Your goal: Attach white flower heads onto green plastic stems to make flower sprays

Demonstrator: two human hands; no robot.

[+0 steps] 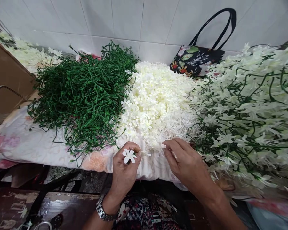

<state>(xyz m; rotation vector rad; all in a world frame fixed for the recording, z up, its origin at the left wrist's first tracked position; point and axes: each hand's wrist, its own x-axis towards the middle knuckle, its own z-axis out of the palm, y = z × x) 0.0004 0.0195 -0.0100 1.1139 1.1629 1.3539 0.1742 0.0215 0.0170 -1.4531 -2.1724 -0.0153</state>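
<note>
Narrow gap between hands [125, 166] [183, 156]; white blossom pile [156, 95] beyond.

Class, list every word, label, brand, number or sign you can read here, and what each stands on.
No text can be read.
Tote bag: printed flowers and leaves, no legible lettering.
Brown panel at the left edge: no legible marking.
Wristwatch: any marks are too small to read.
White flower in the left hand: no lettering visible.

There are two hands [125, 167] [186, 159], one wristwatch [103, 209], one handbag [196, 60], one stem heap [84, 92] and uncountable white flowers [156, 99].
</note>
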